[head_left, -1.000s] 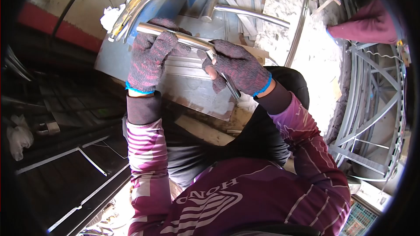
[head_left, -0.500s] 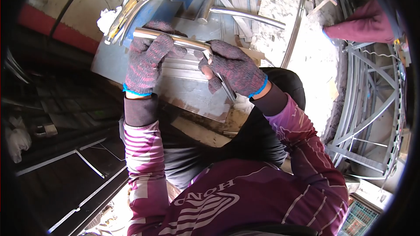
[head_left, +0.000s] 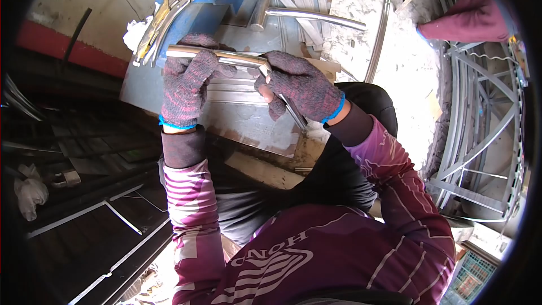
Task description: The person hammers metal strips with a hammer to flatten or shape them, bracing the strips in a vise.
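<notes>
Both my hands wear dark knitted gloves with blue cuffs. My left hand [head_left: 188, 87] is closed around a shiny metal tube [head_left: 226, 56] near its left end. At the tube's right end, where it meets a second piece [head_left: 293, 114] slanting down to the right, my right hand [head_left: 302, 85] is closed on the joint. One bare fingertip shows there. Below the tube, flat metal bars [head_left: 231, 90] lie on the grey metal work surface [head_left: 243, 126]. Whether the two tube pieces are joined or only touching cannot be made out.
Pliers-like tools [head_left: 169, 14] rest on a blue metal block [head_left: 209, 20] at the upper left. Another shiny tube [head_left: 316, 17] lies behind my hands. Metal frames [head_left: 480, 130] stand at the right, below a person's sleeve or trouser leg [head_left: 468, 20].
The view has shifted slightly. Both hands keep their hold on the tube, which stays in nearly the same pose.
</notes>
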### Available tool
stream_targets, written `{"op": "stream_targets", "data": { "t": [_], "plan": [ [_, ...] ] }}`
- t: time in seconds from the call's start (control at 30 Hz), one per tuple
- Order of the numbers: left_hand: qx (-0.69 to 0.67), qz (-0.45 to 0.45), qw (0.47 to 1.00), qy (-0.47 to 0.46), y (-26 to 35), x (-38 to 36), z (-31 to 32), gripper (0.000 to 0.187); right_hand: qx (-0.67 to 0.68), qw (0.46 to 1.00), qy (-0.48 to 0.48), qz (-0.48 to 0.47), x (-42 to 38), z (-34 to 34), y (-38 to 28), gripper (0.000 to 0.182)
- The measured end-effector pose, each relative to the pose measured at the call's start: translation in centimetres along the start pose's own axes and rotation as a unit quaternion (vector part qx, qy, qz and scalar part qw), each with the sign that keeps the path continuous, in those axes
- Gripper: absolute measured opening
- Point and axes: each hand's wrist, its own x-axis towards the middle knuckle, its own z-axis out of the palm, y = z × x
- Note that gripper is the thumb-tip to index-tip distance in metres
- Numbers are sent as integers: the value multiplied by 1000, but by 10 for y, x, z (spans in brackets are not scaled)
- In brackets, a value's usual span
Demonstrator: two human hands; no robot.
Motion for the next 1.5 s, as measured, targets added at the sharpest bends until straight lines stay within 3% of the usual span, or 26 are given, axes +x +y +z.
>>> {"op": "stream_targets", "data": {
  "t": [1.5],
  "plan": [
    [-11, -17, 1000, 6, -5, 2, 0, 24, -14, 1000, -10, 26, -1, -2, -3, 29]
  ]
}}
